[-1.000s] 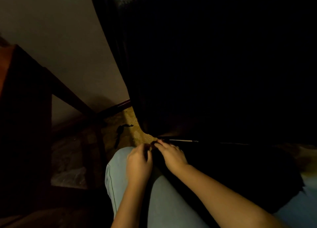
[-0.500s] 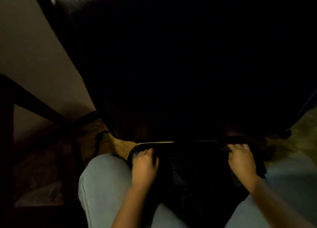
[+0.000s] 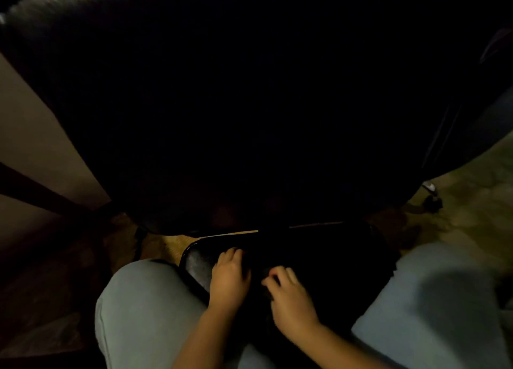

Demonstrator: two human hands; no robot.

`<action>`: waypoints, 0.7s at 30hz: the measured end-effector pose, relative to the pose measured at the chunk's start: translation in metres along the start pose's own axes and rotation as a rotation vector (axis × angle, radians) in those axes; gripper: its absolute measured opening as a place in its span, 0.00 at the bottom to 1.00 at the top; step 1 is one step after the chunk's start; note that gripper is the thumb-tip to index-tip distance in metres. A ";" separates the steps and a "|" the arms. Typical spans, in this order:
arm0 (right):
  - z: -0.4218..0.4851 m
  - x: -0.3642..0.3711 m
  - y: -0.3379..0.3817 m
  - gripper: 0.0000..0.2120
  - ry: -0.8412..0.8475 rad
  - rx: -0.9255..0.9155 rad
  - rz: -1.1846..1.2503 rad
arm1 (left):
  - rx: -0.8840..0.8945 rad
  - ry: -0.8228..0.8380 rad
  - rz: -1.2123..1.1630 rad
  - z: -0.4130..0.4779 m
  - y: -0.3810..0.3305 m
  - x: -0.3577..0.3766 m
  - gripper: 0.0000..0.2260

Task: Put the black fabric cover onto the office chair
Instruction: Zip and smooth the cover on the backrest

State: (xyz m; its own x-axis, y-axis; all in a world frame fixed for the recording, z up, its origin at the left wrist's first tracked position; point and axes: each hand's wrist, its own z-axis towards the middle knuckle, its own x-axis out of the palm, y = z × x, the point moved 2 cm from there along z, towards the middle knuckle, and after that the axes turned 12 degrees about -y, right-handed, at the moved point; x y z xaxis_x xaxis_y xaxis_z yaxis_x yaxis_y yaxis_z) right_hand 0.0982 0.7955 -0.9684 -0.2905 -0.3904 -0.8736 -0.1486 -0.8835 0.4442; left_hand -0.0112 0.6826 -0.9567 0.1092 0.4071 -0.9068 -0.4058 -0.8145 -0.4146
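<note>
Dim floor [image 3: 472,202] — left hand [image 3: 229,278], right hand [image 3: 291,298], seemingly on fabric cover [image 3: 333,271].

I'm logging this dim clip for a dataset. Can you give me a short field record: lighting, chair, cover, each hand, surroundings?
lighting: very dim, much detail lost
office chair: black, glossy, fills the upper frame
black fabric cover: dark mass between the knees, beside a rounded rim
left hand: on the cover near that rim; grip unclear
right hand: fingers curled at the cover; grip unclear
jeans: light blue, on both sides
floor: at right
</note>
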 end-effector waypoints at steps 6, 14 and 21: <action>0.018 -0.020 -0.052 0.21 -0.126 0.149 0.031 | 0.022 -0.044 -0.044 -0.006 -0.009 -0.005 0.19; 0.052 -0.061 -0.077 0.17 -0.715 0.805 0.374 | -0.050 -0.175 -0.132 -0.008 -0.009 -0.017 0.25; 0.092 -0.017 -0.008 0.16 -0.667 0.822 0.501 | -0.057 -0.266 -0.157 -0.015 -0.005 -0.045 0.21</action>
State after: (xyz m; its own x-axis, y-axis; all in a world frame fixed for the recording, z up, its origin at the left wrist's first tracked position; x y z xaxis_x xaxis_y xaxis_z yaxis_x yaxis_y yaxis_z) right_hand 0.0177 0.8332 -0.9391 -0.8921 -0.2187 -0.3954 -0.3721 -0.1408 0.9175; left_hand -0.0005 0.6615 -0.9150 -0.0781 0.6178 -0.7825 -0.3501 -0.7518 -0.5587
